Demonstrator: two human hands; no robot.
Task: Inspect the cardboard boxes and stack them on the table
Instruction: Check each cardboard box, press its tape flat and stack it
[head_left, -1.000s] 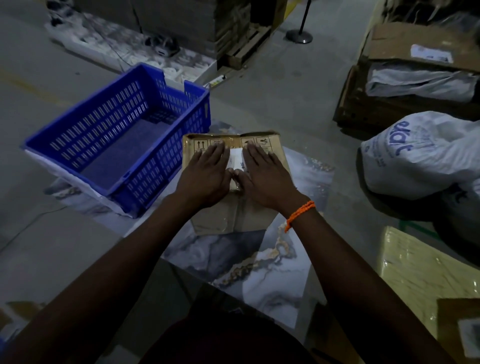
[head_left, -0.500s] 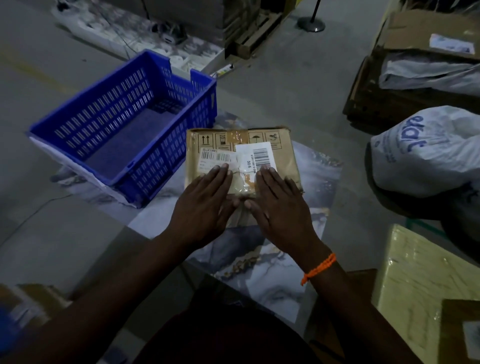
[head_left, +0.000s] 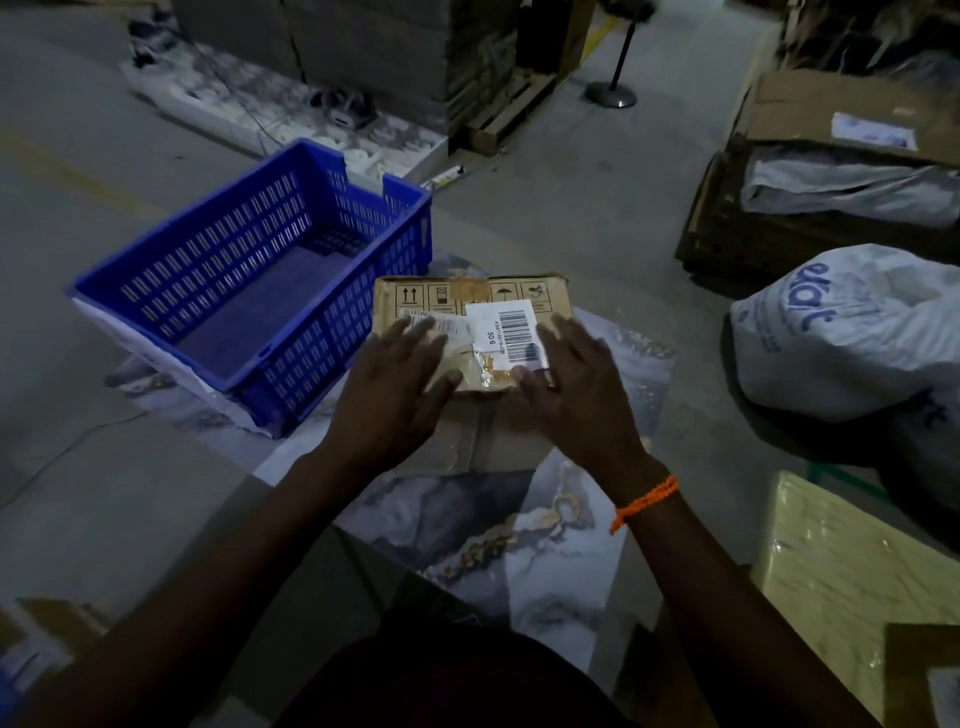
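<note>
A brown cardboard box (head_left: 478, 296) with handling symbols, a white barcode label and clear tape lies flat on the marble-patterned table (head_left: 566, 540). My left hand (head_left: 395, 389) rests flat on the box's near left part, fingers straight and blurred. My right hand (head_left: 576, 384), with an orange wristband, lies flat on the near right part, its fingers beside the barcode label. The near half of the box is covered by both hands.
A blue slotted plastic crate (head_left: 249, 291) stands on the table just left of the box. A white printed sack (head_left: 852, 332) lies to the right, with stacked cartons (head_left: 831, 150) behind it. A yellowish wrapped slab (head_left: 841, 571) is at the lower right.
Both hands slid back along the box top toward me, then spread apart to its left and right sides. The barcode label is now uncovered. The box stays put.
</note>
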